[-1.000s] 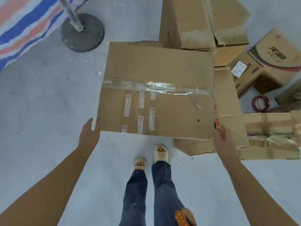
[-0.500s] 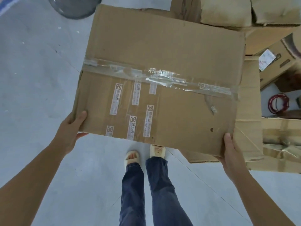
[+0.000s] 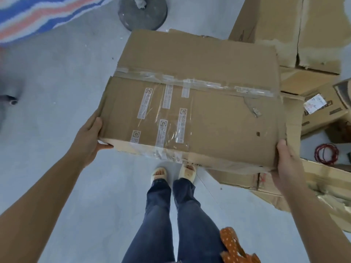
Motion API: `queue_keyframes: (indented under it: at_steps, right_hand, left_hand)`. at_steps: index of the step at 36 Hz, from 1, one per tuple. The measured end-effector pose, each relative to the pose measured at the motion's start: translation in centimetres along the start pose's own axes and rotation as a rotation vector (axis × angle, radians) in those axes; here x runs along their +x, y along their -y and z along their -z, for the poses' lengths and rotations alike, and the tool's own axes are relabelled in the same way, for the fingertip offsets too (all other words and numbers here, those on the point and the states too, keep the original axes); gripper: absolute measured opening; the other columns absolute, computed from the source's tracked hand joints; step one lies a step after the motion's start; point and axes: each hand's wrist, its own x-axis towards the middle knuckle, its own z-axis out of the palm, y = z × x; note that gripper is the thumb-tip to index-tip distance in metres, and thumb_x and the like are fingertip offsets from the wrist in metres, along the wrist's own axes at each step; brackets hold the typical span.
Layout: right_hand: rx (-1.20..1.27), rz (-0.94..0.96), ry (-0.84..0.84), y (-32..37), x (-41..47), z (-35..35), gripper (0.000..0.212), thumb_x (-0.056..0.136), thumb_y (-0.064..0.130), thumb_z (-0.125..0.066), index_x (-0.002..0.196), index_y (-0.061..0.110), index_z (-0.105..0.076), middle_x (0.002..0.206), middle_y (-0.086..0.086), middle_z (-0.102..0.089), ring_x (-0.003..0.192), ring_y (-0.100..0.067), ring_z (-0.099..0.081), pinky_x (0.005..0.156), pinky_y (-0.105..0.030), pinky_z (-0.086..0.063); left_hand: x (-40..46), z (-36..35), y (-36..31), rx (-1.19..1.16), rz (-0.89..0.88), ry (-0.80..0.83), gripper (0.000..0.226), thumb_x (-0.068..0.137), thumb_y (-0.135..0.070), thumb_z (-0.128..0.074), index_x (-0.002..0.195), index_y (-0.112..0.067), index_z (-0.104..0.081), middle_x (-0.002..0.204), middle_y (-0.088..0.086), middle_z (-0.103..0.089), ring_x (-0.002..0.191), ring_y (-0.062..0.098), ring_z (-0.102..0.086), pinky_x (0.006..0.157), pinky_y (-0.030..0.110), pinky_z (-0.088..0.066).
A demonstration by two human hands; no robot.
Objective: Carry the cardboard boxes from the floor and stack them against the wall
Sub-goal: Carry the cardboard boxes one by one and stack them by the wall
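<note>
A large flat cardboard box [image 3: 214, 99], sealed with clear tape and white printed strips, is held in the air above my feet. My left hand [image 3: 88, 138] grips its near left corner, thumb on top and fingers underneath. At the near right corner my right hand [image 3: 287, 164] does the same, thumb lying along the top edge. More cardboard boxes [image 3: 292, 29] stand and lie on the grey floor behind and to the right of the held one.
A round dark stand base [image 3: 142, 13] sits on the floor at the top, beside a blue, red and white striped tarp [image 3: 41, 14]. A red cable coil [image 3: 326, 153] lies among flattened boxes [image 3: 322, 185] at right. Open floor stretches to the left.
Both hands closed on the box's near corners and lifted it off the floor. It now hangs nearer to me, and the view has swung to show the stand base and tarp again.
</note>
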Motion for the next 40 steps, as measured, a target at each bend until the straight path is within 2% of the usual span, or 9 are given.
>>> queue_keyframes:
  at_steps: [4,6,10,15,20,23,30,35,40]
  right_hand:
    - [-0.068,0.031,0.144,2.3,-0.3,-1.3,0.092,0.024,0.081,-0.074,0.098,0.028,-0.065,0.097,0.019,-0.071,0.092,0.000,-0.067,0.074,-0.023,-0.058]
    - [-0.109,0.090,0.207,3.2,-0.6,-2.2,0.105,0.025,0.083,-0.074,0.113,0.026,-0.064,0.112,0.016,-0.068,0.096,0.002,-0.065,0.075,-0.020,-0.057]
    - [-0.223,0.160,0.332,5.7,-4.5,-6.3,0.035,0.087,0.054,-0.054,0.110,0.028,-0.063,0.118,0.009,-0.063,0.097,-0.003,-0.064,0.080,-0.021,-0.054]
    - [-0.502,0.321,0.353,6.0,-9.2,-11.6,0.019,0.095,0.051,-0.047,0.113,0.045,-0.050,0.115,0.015,-0.053,0.116,-0.010,-0.050,0.096,-0.024,-0.038]
    - [-0.664,0.321,0.646,3.5,-11.7,-15.8,0.090,0.045,0.096,-0.051,0.109,0.035,-0.065,0.116,0.002,-0.065,0.113,-0.027,-0.059,0.102,-0.053,-0.043]
    - [-0.636,0.286,0.764,1.9,-15.9,-19.3,0.075,0.037,0.095,-0.058,0.095,0.048,-0.066,0.116,0.011,-0.066,0.113,-0.018,-0.059,0.103,-0.048,-0.043]
    - [-0.604,0.343,0.988,-3.6,-28.3,-26.7,0.082,0.033,0.083,-0.070,0.095,0.029,-0.064,0.089,0.011,-0.074,0.084,-0.007,-0.070,0.066,-0.028,-0.059]
    - [-0.647,0.401,1.102,-7.8,-35.4,-31.5,0.024,0.096,0.047,-0.043,0.104,0.032,-0.060,0.098,0.005,-0.066,0.095,-0.024,-0.064,0.089,-0.053,-0.050]
    - [-0.767,0.433,1.261,-11.8,-42.6,-36.7,0.039,0.102,0.037,-0.036,0.136,0.022,-0.049,0.113,-0.004,-0.063,0.091,-0.018,-0.062,0.071,-0.040,-0.051]
  left_hand:
    - [-3.8,2.6,1.6,-0.118,-0.011,-0.120,0.042,0.105,-0.030,-0.032,0.147,-0.032,-0.035,0.146,-0.009,-0.042,0.128,0.021,-0.047,0.086,0.051,-0.052]
    - [-5.9,4.1,2.6,-0.178,-0.016,-0.174,0.042,0.105,-0.030,-0.031,0.147,-0.031,-0.035,0.146,-0.010,-0.042,0.128,0.020,-0.046,0.087,0.051,-0.051]
    - [-10.4,7.5,5.2,-0.283,-0.020,-0.298,0.042,0.105,-0.029,-0.030,0.147,-0.032,-0.035,0.146,-0.009,-0.043,0.128,0.021,-0.047,0.086,0.051,-0.051]
    - [-16.6,11.9,8.9,-0.425,0.008,-0.478,0.041,0.106,-0.027,-0.030,0.146,-0.030,-0.036,0.141,-0.009,-0.045,0.126,0.022,-0.047,0.086,0.051,-0.050]
    - [-23.3,16.3,13.2,-0.515,0.006,-0.643,0.040,0.106,-0.026,-0.030,0.145,-0.029,-0.038,0.134,-0.009,-0.047,0.117,0.020,-0.050,0.086,0.053,-0.050]
    - [-27.4,19.1,16.2,-0.553,-0.001,-0.723,0.040,0.106,-0.025,-0.030,0.144,-0.030,-0.039,0.134,-0.010,-0.047,0.113,0.016,-0.051,0.087,0.053,-0.051]
    - [-36.8,26.8,24.2,-0.675,0.031,-0.896,0.040,0.105,-0.029,-0.031,0.143,-0.034,-0.041,0.140,-0.009,-0.046,0.125,0.022,-0.048,0.085,0.057,-0.052]
    - [-43.1,30.2,28.4,-0.783,0.035,-1.072,0.039,0.106,-0.027,-0.030,0.143,-0.032,-0.041,0.139,-0.006,-0.047,0.124,0.024,-0.048,0.079,0.051,-0.053]
    - [-48.8,31.7,32.1,-0.896,0.052,-1.250,0.039,0.105,-0.027,-0.031,0.142,-0.031,-0.041,0.132,-0.007,-0.048,0.119,0.023,-0.048,0.080,0.050,-0.052]
